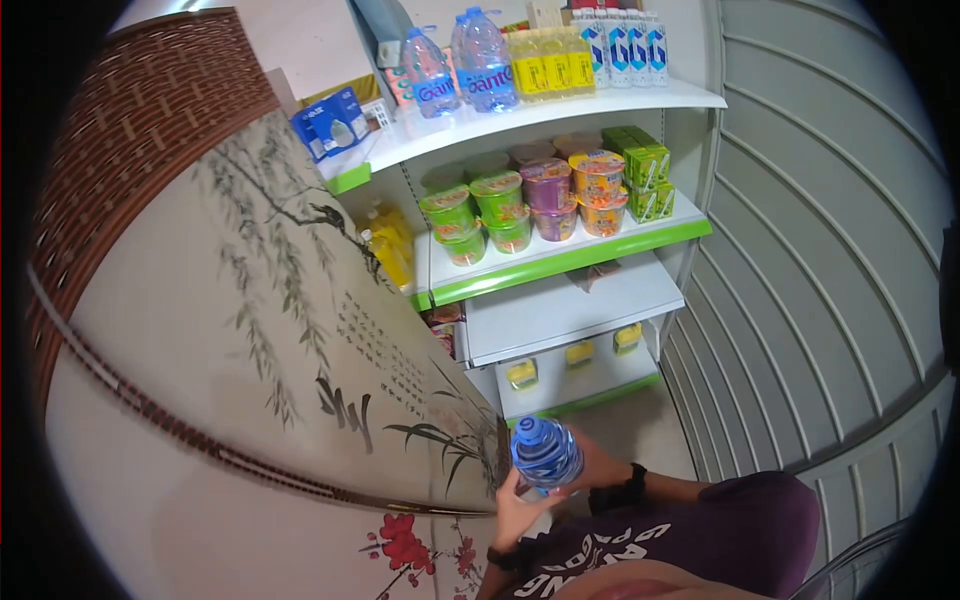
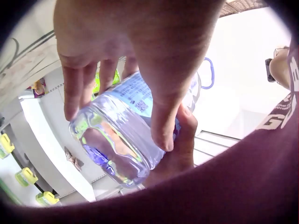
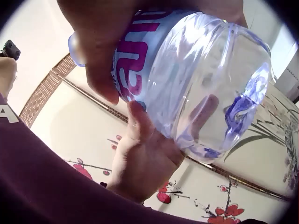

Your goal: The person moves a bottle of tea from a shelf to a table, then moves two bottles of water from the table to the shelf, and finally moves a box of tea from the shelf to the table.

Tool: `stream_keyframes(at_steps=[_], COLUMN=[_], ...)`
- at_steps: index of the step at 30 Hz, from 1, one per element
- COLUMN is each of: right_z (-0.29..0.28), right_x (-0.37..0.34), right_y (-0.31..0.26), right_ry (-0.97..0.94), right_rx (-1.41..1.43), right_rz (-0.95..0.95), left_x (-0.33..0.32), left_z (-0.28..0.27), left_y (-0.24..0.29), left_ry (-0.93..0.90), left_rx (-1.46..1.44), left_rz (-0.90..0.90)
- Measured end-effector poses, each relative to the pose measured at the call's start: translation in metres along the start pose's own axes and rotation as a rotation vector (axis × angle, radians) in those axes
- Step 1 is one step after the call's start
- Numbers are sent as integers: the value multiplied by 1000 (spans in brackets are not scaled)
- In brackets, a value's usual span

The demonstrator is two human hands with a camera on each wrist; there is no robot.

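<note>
Both hands grip a large clear water bottle (image 1: 548, 458) with a blue cap and a blue label, held in front of the chest. In the head view its cap faces up toward the camera. My left hand (image 1: 519, 514) wraps the lower side of the bottle, its fingers and thumb on opposite sides in the left wrist view. Around the labelled part, my right hand (image 3: 100, 39) curls its fingers, close to the left thumb. The bottle's ridged clear base (image 2: 112, 140) shows in the left wrist view, tilted. A blue loop handle (image 2: 208, 73) sticks out near the cap end.
Ahead stands a white shelf (image 1: 570, 305) with green edges. Large water bottles (image 1: 488, 70) are on its top level, stacked instant noodle cups (image 1: 500, 205) below, yellow-topped containers (image 1: 578, 354) at the bottom. A painted screen (image 1: 300, 330) stands left, a ribbed grey wall (image 1: 830, 200) right.
</note>
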State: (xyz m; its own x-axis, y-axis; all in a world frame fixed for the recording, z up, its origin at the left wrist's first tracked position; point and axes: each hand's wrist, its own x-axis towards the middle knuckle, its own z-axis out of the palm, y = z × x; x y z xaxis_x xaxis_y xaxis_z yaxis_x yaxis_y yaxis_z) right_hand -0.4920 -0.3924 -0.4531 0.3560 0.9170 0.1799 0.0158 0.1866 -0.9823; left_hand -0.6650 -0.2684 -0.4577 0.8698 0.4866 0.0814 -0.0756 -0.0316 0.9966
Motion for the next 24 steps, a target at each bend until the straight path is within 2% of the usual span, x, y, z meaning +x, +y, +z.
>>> stream_keyframes(at_steps=[1,4,5,8,11,14,15,17,21,24], right_z=[-5,-34,-49,-94,-133,-160,-165,-175,-186,-184], right_x=[11,53,67,114,158,204,219,250,302,335], right_y=[-6,-32,-33,-61,-108,-141,-158,-173,-215,-251], right_ry=[30,71,103,123,58,58,61,47,3,31], right_rx=[45,-115,-241,-515,-534,-488,-526,-453,-418,-444], right_rz=[-50,-217,-248,-475,-567,-674,-747,-787,-930,-1004], left_x=[13,69,86,151,211,258,273,315,355,383], left_z=[-1,-2,1,15,17,-4,-8,-40,-34,-31], left_y=[9,4,4,34,40,42,61,45,125,195], left_ry=[28,75,90,118,234,335,288,338,437,434], left_rx=[73,257,151,198,257,507,320,305,313,242], left_rz=[9,197,135,291,419,381,285,453,640,727])
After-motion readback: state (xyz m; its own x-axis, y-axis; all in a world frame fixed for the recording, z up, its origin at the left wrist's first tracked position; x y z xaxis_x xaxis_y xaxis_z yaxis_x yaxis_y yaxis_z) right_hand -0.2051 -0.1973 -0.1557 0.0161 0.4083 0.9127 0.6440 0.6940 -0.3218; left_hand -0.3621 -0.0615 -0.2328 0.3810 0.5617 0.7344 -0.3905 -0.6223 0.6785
